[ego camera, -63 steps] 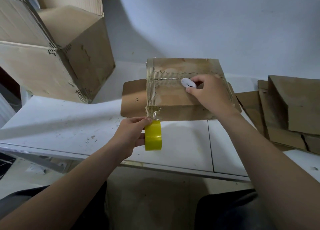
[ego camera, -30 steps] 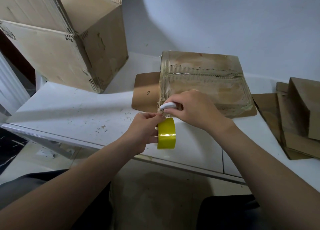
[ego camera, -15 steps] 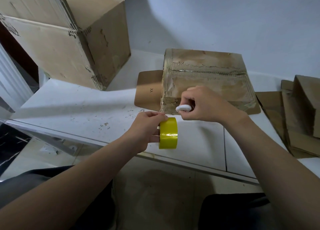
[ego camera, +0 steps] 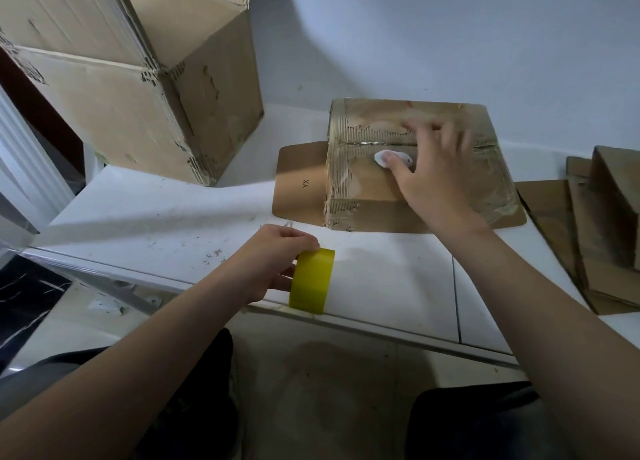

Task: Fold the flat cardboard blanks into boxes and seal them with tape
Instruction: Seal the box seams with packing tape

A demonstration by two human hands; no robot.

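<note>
A small taped cardboard box (ego camera: 360, 196) stands on a flat blank (ego camera: 299, 182) marked "YX" on the white table (ego camera: 156, 224). My right hand (ego camera: 436, 179) lies on the box's top with blurred, spread fingers. Its thumb touches a small white cutter (ego camera: 382, 156) that rests on the box. My left hand (ego camera: 273, 258) grips a yellow roll of tape (ego camera: 311, 279), held upright at the table's front edge, apart from the box.
A large open cardboard box (ego camera: 138, 106) stands at the back left of the table. Several flat and half-folded blanks (ego camera: 595, 224) are stacked at the right. A white wall rises just behind the small box.
My right hand carried the white cutter from the box's front left corner up onto its top and spread its fingers. The tape roll now hangs free of the box, slightly lower.
</note>
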